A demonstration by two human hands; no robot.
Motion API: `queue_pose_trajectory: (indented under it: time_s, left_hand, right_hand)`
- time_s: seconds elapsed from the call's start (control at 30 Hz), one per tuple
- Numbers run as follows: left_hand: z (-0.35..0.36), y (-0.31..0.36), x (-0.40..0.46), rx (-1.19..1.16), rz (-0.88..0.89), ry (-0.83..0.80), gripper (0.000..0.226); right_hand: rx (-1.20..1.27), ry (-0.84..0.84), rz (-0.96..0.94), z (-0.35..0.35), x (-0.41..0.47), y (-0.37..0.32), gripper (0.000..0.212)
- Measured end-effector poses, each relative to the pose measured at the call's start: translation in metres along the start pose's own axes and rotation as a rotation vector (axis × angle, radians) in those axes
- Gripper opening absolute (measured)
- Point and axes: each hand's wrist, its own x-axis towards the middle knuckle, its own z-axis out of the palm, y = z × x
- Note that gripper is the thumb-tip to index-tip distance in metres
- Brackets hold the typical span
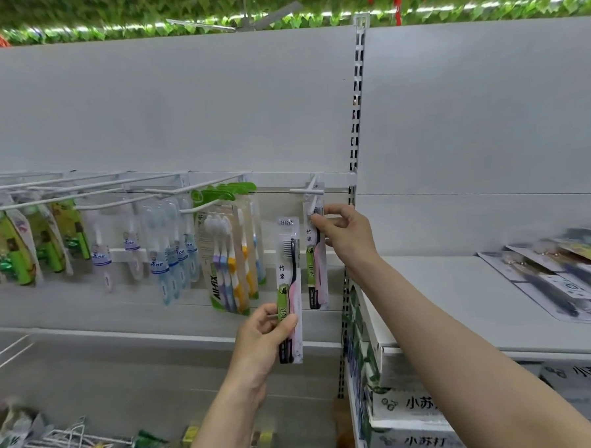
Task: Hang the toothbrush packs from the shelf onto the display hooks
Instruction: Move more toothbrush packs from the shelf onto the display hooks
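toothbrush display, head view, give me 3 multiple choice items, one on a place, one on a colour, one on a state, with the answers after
1. Where do the packs not yet hung lie?
A. on the shelf at right
B. on top of the hooks
C. in the left hand

2. What colour is the band low on the pack that the left hand holds?
A. red
B. green
C. blue

3. What is the right hand doing?
A. hanging idle
B. pinching the pack at the hook
C. lying flat on the shelf

Answers:
1 A, the spare packs lie flat on the shelf.
2 B, the held pack in the left hand has a green band.
3 B, the right hand pinches the hanging pack near the hook.
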Motion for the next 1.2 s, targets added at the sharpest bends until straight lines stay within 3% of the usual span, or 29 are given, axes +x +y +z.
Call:
queue_pose_trajectory:
  time_s: [0.33,0.73,0.93,1.2]
  left_hand:
    - [0.001,-0.002,-0.002,0.018,0.017,0.008,0.017]
    - [0.004,-0.002,-0.001,0.016,0.019,-0.006,0.016]
    - [-0.001,-0.002,-0.002,0.013,0.022,0.01,0.019]
    - [0.0,-0.001,-0.003,0.036,0.023,0.01,0.022]
  right_hand:
    - [0.084,0.121,-0.091,-0.005,-0.006,0.001,0.017]
    - [-0.027,-0.013,-0.069,-0.003,-0.002,-0.003,0.024]
    - [0.068,-0.106,-0.011,-0.006,-0.001,-0.007,0.011]
    - [0.072,-0.129,0.036,-0.006,0.001,-0.009,0.022]
